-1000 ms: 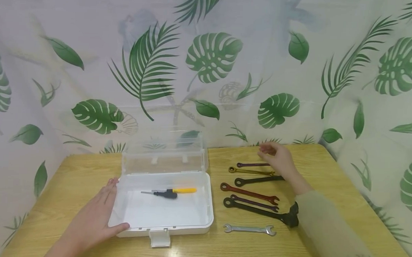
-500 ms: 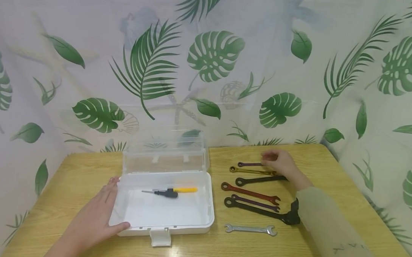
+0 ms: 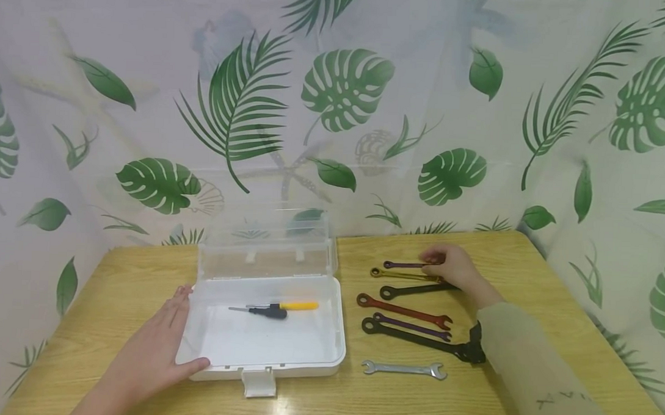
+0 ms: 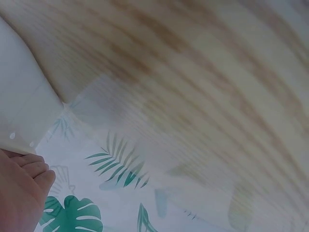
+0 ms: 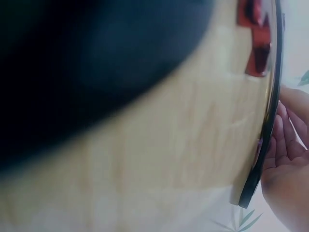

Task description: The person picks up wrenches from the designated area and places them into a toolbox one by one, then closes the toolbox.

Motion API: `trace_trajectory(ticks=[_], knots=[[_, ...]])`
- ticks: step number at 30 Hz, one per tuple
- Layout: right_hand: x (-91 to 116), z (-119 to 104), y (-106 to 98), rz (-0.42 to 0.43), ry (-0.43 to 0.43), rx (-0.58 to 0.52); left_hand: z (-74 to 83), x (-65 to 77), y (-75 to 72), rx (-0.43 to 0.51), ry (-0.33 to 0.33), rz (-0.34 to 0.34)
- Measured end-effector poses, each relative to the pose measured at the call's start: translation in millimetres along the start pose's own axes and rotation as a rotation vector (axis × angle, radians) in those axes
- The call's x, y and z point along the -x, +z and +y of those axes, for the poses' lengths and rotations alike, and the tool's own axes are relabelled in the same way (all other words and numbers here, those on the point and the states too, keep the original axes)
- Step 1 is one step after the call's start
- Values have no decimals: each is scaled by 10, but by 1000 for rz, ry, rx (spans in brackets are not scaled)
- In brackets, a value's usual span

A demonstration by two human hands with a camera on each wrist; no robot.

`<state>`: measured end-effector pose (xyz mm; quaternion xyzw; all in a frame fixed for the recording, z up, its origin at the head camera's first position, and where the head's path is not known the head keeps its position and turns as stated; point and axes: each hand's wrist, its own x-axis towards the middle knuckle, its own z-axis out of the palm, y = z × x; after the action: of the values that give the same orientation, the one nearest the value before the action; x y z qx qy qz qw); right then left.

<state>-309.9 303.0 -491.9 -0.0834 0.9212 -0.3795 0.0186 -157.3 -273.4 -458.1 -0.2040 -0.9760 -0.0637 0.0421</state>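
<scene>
My left hand (image 3: 146,347) rests against the left side of a white plastic toolbox (image 3: 310,373), fingers straight along its wall and thumb over the front corner. Inside lie a yellow-handled screwdriver (image 3: 298,306) and a black-handled one (image 3: 268,313). At the back right, my right hand (image 3: 454,267) is down over the far wrenches, thumb and fingers on either side of a small purple wrench (image 3: 402,265). I cannot tell whether they pinch it. A gold wrench (image 3: 398,274) runs under the thumb, and a black wrench (image 3: 417,290) lies nearer, its end hidden by the hand.
Nearer on the wooden table (image 3: 402,408) lie a red wrench (image 3: 403,310), a second purple wrench (image 3: 411,326), a long black tool (image 3: 410,339) with a bulky end beside the sleeve, and a silver wrench (image 3: 401,369). The toolbox's clear lid (image 3: 264,263) stands raised at the back.
My right hand has come down and slightly toward me, from above the small purple wrench to around it. The left hand and the toolbox have kept their places.
</scene>
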Motion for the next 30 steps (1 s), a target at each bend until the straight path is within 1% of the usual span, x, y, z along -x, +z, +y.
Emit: trace_trajectory(ticks=[4, 10, 15, 21, 27, 30], knots=[[-16, -5, 8, -6, 3, 24, -1, 5, -2, 4, -5, 4], [-28, 2, 11, -7, 11, 58, 12, 7, -13, 5, -12, -11], [-30, -23, 8, -34, 9, 80, 26, 16, -18, 9, -13, -15], [-34, -62, 0, -65, -5, 87, 24, 18, -20, 9, -18, -20], [-19, -72, -29, -56, -30, 91, 28, 1, -32, 8, -21, -19], [-5, -69, -47, -53, -26, 85, 34, -6, -38, 9, -18, -16]])
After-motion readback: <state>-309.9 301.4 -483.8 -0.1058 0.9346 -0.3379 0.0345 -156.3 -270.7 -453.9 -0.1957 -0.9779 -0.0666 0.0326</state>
